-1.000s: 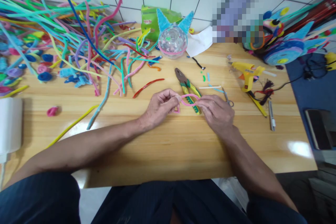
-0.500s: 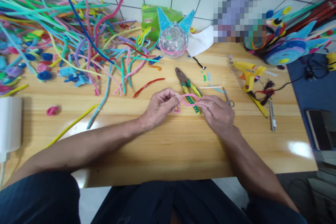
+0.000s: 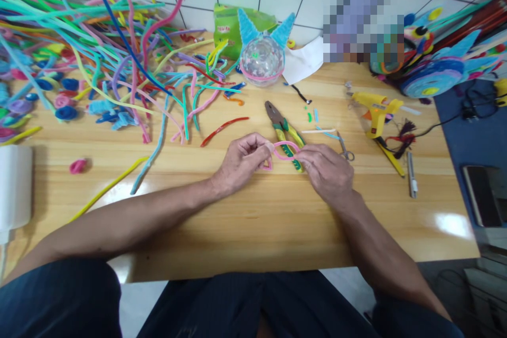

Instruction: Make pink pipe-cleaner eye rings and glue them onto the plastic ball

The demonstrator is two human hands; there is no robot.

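Note:
A pink pipe cleaner [image 3: 285, 158], bent into a loop with a small angular end, is held between both hands over the middle of the table. My left hand [image 3: 247, 161] pinches it at the loop's left side, fingers closed. On the right side of the loop, my right hand [image 3: 328, 171] grips it between thumb and fingers. Under and behind the loop lie pliers [image 3: 281, 125] with green and yellow handles, partly covered by it. Small scissors [image 3: 346, 152] rest just beyond my right hand, partly hidden.
A heap of colourful pipe cleaners [image 3: 99, 58] spreads over the left. At the back stands a clear ball with blue ears [image 3: 262, 60] before a green bag [image 3: 225, 26]. A yellow glue gun [image 3: 376, 111] and a utility knife [image 3: 412, 174] lie at right; a white bottle [image 3: 15, 187] is far left.

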